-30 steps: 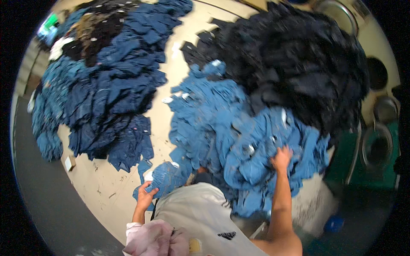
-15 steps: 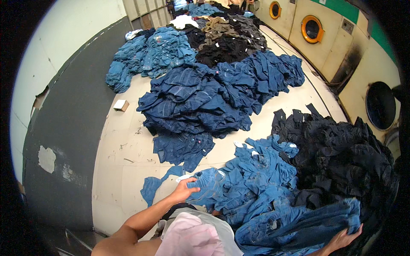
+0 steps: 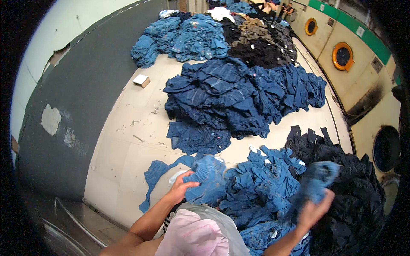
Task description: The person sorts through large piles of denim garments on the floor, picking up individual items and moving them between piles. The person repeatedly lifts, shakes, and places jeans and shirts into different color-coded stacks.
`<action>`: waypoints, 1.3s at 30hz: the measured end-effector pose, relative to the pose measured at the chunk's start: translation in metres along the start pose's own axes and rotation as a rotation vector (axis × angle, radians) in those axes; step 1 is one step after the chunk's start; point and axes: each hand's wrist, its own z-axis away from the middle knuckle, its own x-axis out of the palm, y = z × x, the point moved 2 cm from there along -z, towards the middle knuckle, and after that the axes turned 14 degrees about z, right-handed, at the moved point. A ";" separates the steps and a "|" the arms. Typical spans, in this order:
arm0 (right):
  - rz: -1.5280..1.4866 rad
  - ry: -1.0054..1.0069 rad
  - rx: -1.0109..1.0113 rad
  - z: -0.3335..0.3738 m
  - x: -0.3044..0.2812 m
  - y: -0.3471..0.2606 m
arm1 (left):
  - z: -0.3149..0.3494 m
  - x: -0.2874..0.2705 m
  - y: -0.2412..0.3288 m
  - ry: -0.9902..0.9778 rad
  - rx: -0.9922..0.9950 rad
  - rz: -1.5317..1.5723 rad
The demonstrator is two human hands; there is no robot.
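Note:
My left hand [image 3: 183, 187] is closed on bunched light-blue jeans [image 3: 207, 179], thumb across the top. A strip of matching denim [image 3: 154, 176] trails over the floor to their left; whether it belongs to the same pair I cannot tell. At the right, my right hand [image 3: 317, 208] grips the end of another pair of blue jeans [image 3: 315, 183], lifted and smeared by motion. Between both hands lies a heap of mid-blue jeans [image 3: 261, 183]. Beyond the right hand spreads a pile of black garments [image 3: 346, 183].
A large dark-blue denim pile [image 3: 230, 98] lies ahead, with lighter denim [image 3: 200, 38] and black clothes [image 3: 260, 53] farther back. A small box [image 3: 141, 80] sits on the pale floor [image 3: 124, 145]. Machines with round doors [image 3: 343, 56] line the right; a grey wall [image 3: 85, 98] bounds the left.
My right hand has swung up and leftward from the lower right, raising the end of its jeans. My left hand keeps its hold on the other pair. The whole view has shifted.

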 end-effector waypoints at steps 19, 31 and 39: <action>-0.661 -1.087 0.726 0.290 0.277 -0.219 | -0.020 -0.176 0.019 0.053 -0.221 -0.157; -0.816 -1.231 0.268 0.329 0.369 -0.443 | 0.015 -0.335 0.258 -0.028 0.180 -0.452; -0.904 -1.133 0.163 0.317 0.360 -0.481 | 0.060 -0.301 0.304 0.012 0.431 -0.817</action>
